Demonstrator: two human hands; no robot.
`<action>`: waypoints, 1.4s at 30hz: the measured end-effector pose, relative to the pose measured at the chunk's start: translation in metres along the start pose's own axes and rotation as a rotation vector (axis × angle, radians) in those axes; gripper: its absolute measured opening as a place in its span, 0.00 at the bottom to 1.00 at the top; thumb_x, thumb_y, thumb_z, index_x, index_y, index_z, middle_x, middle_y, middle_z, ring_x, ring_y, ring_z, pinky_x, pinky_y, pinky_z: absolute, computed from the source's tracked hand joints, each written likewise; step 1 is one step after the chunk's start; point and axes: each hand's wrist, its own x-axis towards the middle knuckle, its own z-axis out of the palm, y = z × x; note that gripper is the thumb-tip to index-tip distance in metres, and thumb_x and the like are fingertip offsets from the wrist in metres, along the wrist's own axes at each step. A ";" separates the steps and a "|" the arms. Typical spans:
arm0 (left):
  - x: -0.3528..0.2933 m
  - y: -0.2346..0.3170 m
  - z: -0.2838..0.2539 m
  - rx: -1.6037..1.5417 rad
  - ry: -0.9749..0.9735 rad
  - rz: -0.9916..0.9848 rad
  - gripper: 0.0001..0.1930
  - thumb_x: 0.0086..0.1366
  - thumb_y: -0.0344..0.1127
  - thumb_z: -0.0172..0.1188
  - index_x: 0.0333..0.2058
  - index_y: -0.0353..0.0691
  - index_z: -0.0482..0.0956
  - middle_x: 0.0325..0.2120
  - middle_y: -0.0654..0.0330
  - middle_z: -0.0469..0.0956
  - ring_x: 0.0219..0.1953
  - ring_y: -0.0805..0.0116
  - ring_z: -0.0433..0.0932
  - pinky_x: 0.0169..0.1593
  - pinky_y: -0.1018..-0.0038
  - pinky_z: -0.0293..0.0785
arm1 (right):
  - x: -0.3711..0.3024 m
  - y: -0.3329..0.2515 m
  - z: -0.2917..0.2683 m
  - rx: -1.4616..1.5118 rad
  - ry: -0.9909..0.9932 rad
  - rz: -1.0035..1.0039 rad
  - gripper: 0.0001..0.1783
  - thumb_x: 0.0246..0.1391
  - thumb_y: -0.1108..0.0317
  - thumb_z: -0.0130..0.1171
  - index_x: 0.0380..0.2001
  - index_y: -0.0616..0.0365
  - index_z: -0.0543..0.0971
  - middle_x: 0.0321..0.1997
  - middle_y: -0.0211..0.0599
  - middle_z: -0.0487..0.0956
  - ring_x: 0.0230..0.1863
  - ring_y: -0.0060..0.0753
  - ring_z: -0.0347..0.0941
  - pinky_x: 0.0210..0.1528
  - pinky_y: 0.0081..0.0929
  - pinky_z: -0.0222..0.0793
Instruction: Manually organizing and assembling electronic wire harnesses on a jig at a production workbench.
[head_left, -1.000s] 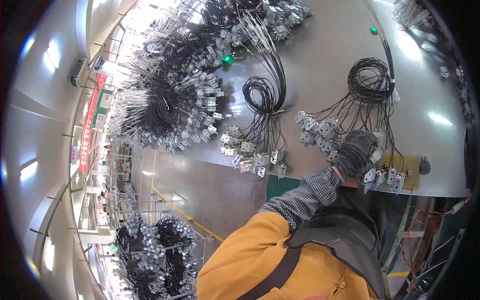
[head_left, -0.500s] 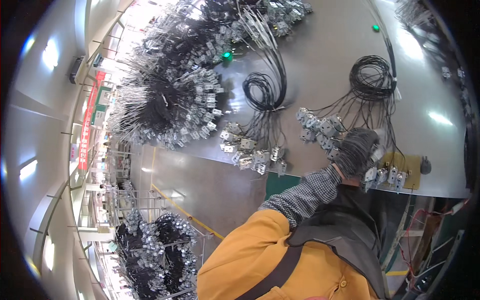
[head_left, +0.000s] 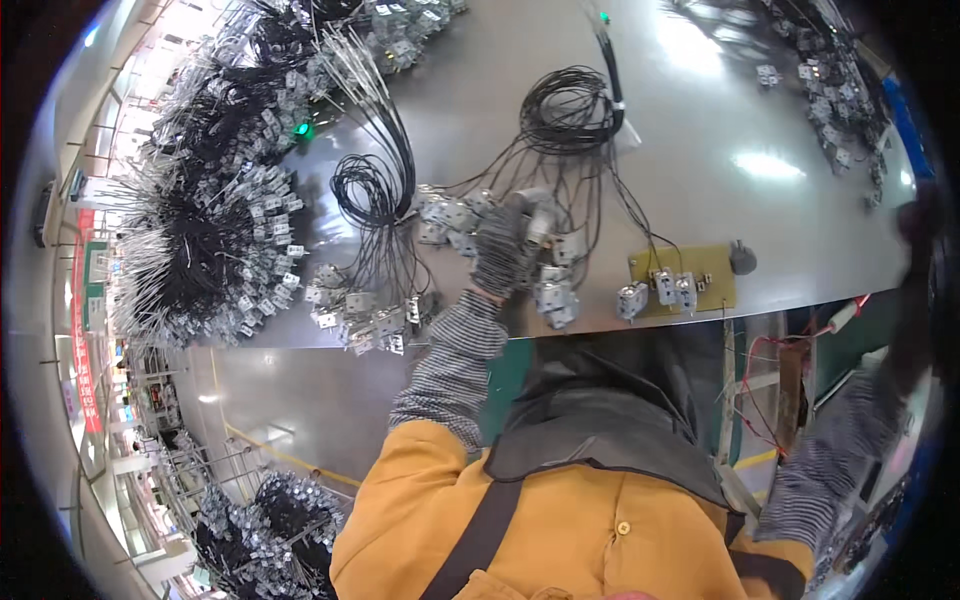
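My left hand (head_left: 502,245), in a grey knit glove, is closed among silvery metal end blocks on thin black cables. One metal block (head_left: 540,222) sits at its fingertips, and more blocks (head_left: 445,218) lie on its left side. Just right of the hand a few others (head_left: 556,296) rest near the table edge. Their cables run up to a coiled black bundle (head_left: 570,112). On a brass-coloured plate (head_left: 650,268) further right stand a few more cabled blocks (head_left: 676,288). My right hand (head_left: 915,225) is out at the far right rim, dark, its fingers not readable.
A second, smaller cable coil (head_left: 368,190) with metal ends lies to the left. Large heaps of similar cables (head_left: 205,245) cover the table's left side, and another heap (head_left: 835,100) lies at the right. A dark round knob (head_left: 742,258) stands by the plate. Red wiring (head_left: 757,380) hangs below the edge.
The view has swung right, so the table things sit further left in it. My left hand has moved left, away from the brass plate. My right arm has come into view, reaching right.
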 end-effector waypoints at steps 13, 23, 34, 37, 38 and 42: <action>0.022 0.131 0.000 0.693 -0.365 0.155 0.35 0.59 0.52 0.70 0.62 0.44 0.73 0.66 0.51 0.68 0.66 0.50 0.67 0.64 0.50 0.65 | -0.121 0.052 0.074 0.081 -0.197 0.513 0.09 0.70 0.68 0.58 0.50 0.57 0.78 0.42 0.30 0.82 0.41 0.18 0.77 0.38 0.18 0.72; -0.019 0.150 0.108 0.164 -0.512 0.140 0.37 0.53 0.52 0.75 0.57 0.39 0.76 0.49 0.48 0.80 0.53 0.46 0.78 0.57 0.52 0.72 | -0.129 0.059 0.083 0.066 -0.133 0.603 0.12 0.70 0.66 0.59 0.52 0.58 0.78 0.39 0.33 0.84 0.32 0.19 0.77 0.35 0.22 0.74; 0.009 0.101 0.038 -0.157 -0.696 -0.040 0.30 0.60 0.46 0.74 0.58 0.41 0.80 0.39 0.51 0.84 0.40 0.56 0.83 0.48 0.64 0.80 | -0.129 0.054 0.074 0.119 -0.166 0.677 0.15 0.73 0.59 0.55 0.51 0.59 0.79 0.40 0.35 0.84 0.41 0.23 0.81 0.39 0.24 0.78; 0.011 0.103 0.042 -0.038 -0.732 0.018 0.29 0.62 0.47 0.72 0.57 0.37 0.80 0.39 0.51 0.84 0.40 0.60 0.83 0.49 0.66 0.79 | -0.131 0.053 0.080 0.163 -0.183 0.746 0.16 0.74 0.58 0.54 0.50 0.60 0.79 0.39 0.35 0.84 0.40 0.23 0.81 0.40 0.25 0.78; 0.012 0.102 0.046 0.055 -0.755 0.081 0.29 0.63 0.47 0.71 0.57 0.36 0.79 0.39 0.51 0.84 0.41 0.60 0.83 0.49 0.67 0.79 | -0.130 0.050 0.084 0.161 -0.182 0.748 0.16 0.74 0.58 0.54 0.50 0.60 0.79 0.39 0.35 0.84 0.40 0.23 0.81 0.40 0.25 0.78; 0.017 0.105 0.051 -0.620 -0.800 -0.396 0.30 0.64 0.52 0.70 0.57 0.37 0.80 0.38 0.52 0.83 0.41 0.55 0.81 0.48 0.62 0.78 | -0.124 0.036 0.091 0.149 -0.227 0.724 0.15 0.74 0.60 0.53 0.49 0.60 0.80 0.37 0.37 0.84 0.38 0.25 0.81 0.40 0.26 0.78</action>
